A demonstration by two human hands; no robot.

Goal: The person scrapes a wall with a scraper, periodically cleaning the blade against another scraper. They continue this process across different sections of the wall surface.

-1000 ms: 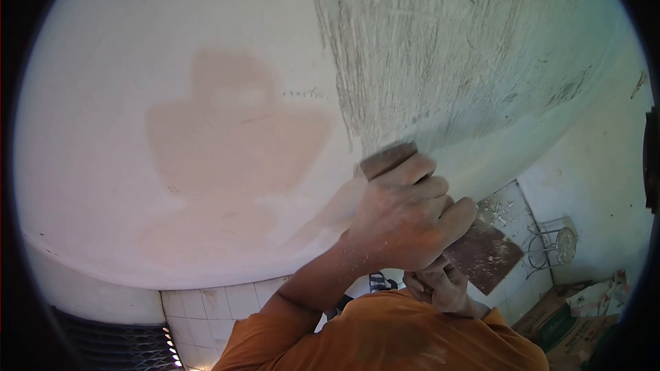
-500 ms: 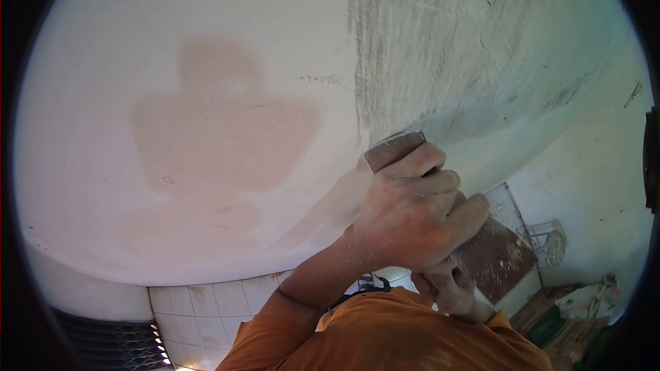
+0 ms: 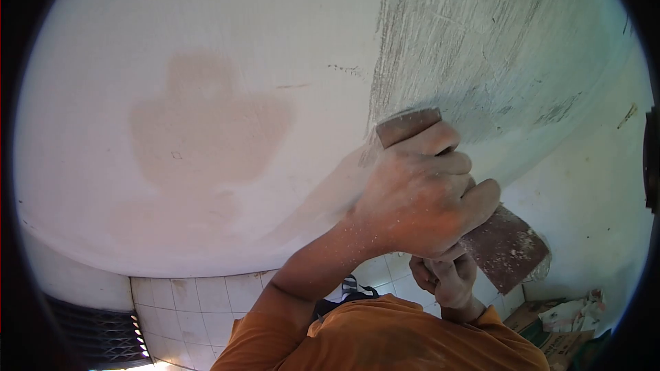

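Observation:
My left hand point(image 3: 419, 196), dusty with white powder, is closed around a brown flat scraper point(image 3: 410, 127). The scraper's pale-flecked edge meets the wall point(image 3: 330, 137) at the border of a streaked grey patch point(image 3: 454, 41). Lower down, close to my body, my right hand point(image 3: 450, 280) is closed on a wider brown putty blade point(image 3: 507, 247) spattered with white material. This blade points out to the right, below my left hand. The handles of both tools are hidden by the fingers.
White floor tiles point(image 3: 199, 306) lie below the wall. At the lower right are cardboard point(image 3: 567, 343) and a crumpled white wrapper point(image 3: 574, 312). A dark metal lattice point(image 3: 86, 333) is at the lower left. Another wall point(image 3: 591, 185) stands on the right.
My left hand and its scraper have moved up and slightly right along the wall. The wide blade in my right hand has shifted slightly right, and the camera view has shifted a little.

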